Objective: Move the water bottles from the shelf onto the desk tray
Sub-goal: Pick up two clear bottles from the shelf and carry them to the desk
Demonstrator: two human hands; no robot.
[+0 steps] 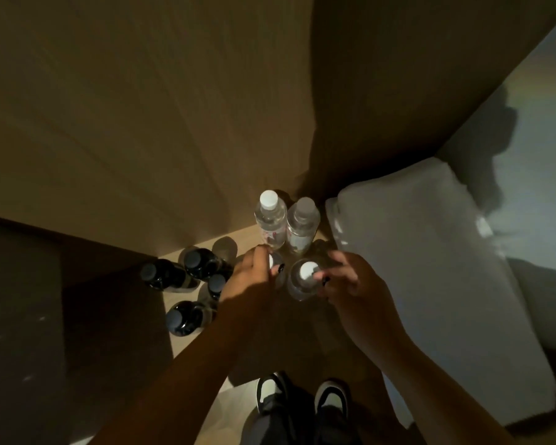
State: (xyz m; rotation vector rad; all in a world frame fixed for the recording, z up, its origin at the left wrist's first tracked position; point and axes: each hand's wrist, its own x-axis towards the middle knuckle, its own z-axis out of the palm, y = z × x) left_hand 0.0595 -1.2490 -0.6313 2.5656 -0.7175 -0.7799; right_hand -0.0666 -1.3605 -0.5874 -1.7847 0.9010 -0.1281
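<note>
Water bottles stand clustered on the pale shelf point(238, 239) in dim light. Farthest left sit four dark-capped bottles point(187, 284), untouched. Next, the left hand point(254, 277) closes around the near-left clear bottle point(275, 268), fingers wrapped over its cap and neck. Behind it stand two more clear bottles: far-left bottle point(269, 220) and far-right bottle point(302, 226). To the right, the right hand point(347, 281) curls its fingers against the near-right bottle point(304, 279); whether it grips firmly, I cannot tell. A white bundle point(430, 268) lies farthest right. This looks like the pickup step; next, both bottles need lifting straight up, clear of their neighbours. No tray shows.
</note>
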